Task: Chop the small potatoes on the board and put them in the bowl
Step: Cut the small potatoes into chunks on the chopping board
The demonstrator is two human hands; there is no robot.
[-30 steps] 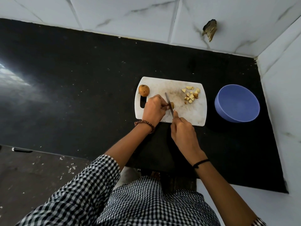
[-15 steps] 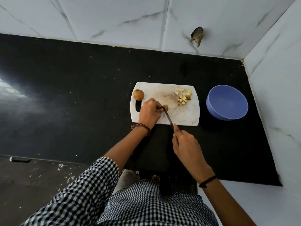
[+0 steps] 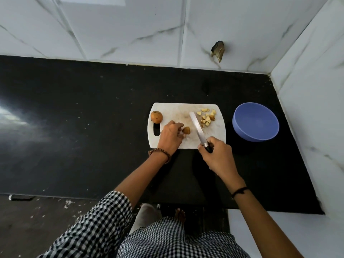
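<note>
A white cutting board (image 3: 176, 110) lies on the black counter. One whole small potato (image 3: 156, 117) sits at its left end above the handle slot. My left hand (image 3: 171, 135) rests on the board with its fingertips on a potato piece (image 3: 186, 130). To the right, my right hand (image 3: 216, 155) grips the handle of a knife (image 3: 197, 126), whose blade lies flat across the board, pointing away from me. A pile of chopped potato pieces (image 3: 207, 117) lies right of the blade at the board's far right. The blue bowl (image 3: 256, 121), right of the board, looks empty.
The black counter (image 3: 83, 127) stretches far to the left. White marble-look tiled walls close it in at the back and on the right, just beyond the bowl. A broken hole (image 3: 217, 50) shows in the back wall. The counter's front edge runs under my forearms.
The knife has left the potato piece and swung right; its blade now lies flat beside the chopped pile. My left hand stays on the potato piece. The camera has tilted upward.
</note>
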